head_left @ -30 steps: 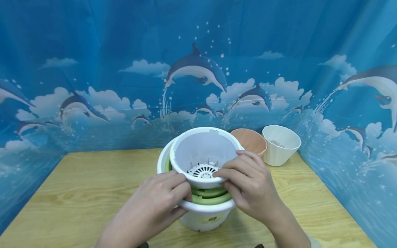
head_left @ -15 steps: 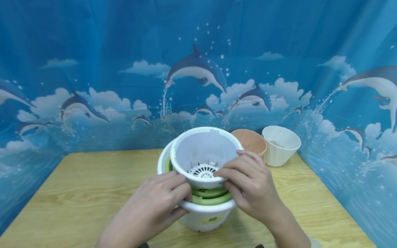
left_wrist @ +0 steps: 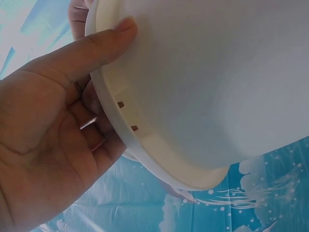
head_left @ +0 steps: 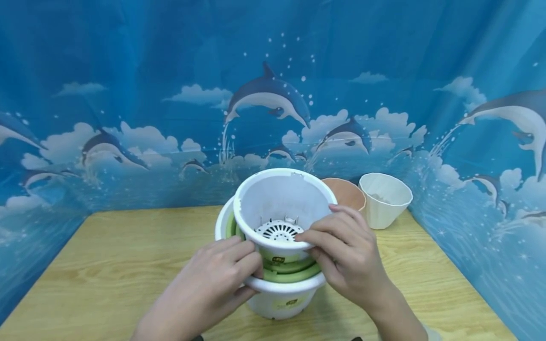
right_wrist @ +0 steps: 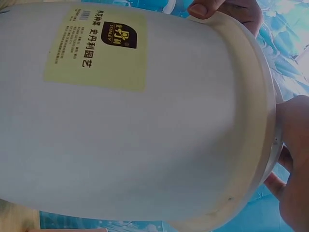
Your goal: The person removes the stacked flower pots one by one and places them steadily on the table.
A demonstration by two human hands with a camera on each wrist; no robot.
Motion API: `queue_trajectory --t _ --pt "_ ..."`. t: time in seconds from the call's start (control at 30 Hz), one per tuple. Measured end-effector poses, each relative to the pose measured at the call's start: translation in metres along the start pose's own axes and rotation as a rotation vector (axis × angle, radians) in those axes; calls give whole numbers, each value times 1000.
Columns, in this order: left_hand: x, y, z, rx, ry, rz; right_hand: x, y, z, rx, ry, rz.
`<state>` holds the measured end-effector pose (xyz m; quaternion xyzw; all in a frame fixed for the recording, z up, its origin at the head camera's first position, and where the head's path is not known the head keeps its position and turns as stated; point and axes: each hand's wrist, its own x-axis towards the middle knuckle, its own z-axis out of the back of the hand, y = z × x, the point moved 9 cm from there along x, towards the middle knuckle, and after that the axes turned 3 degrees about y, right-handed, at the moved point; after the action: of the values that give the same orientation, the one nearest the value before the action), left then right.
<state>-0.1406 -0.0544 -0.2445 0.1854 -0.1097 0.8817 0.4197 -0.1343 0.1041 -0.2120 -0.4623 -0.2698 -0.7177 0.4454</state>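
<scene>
A nested stack of flower pots stands on the table in front of me: a large white pot [head_left: 266, 303] outside, green pots [head_left: 294, 275] in it, and a smaller white pot [head_left: 277, 196] with a slotted bottom on top. My left hand [head_left: 223, 267] pinches the large pot's near-left rim; in the left wrist view its thumb [left_wrist: 104, 46] presses the outer wall. With my right hand [head_left: 347, 248] I grip the smaller white pot's near-right rim, index finger inside. That pot sits raised and tilted. The right wrist view shows the large pot's yellow label [right_wrist: 96, 58].
Behind the stack to the right, an orange-brown pot [head_left: 347, 194] stands beside a cream ribbed pot [head_left: 384, 215]. Both are near the back edge of the wooden table [head_left: 128, 265]. A blue dolphin-print curtain [head_left: 179, 118] hangs around the table.
The smaller white pot has risen slightly in my right hand, and more of its front label shows above the green rims. My left hand stays on the large pot's rim.
</scene>
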Motion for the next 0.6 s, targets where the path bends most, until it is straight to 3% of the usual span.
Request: queue_trajectory --t 0.27,0.6 --pt "0 -1 -2 14 8 -4 2 3 4 -3 -48 38" --pt "-1 0 -2 -4 -1 -17 4 7 15 11 -194 65"
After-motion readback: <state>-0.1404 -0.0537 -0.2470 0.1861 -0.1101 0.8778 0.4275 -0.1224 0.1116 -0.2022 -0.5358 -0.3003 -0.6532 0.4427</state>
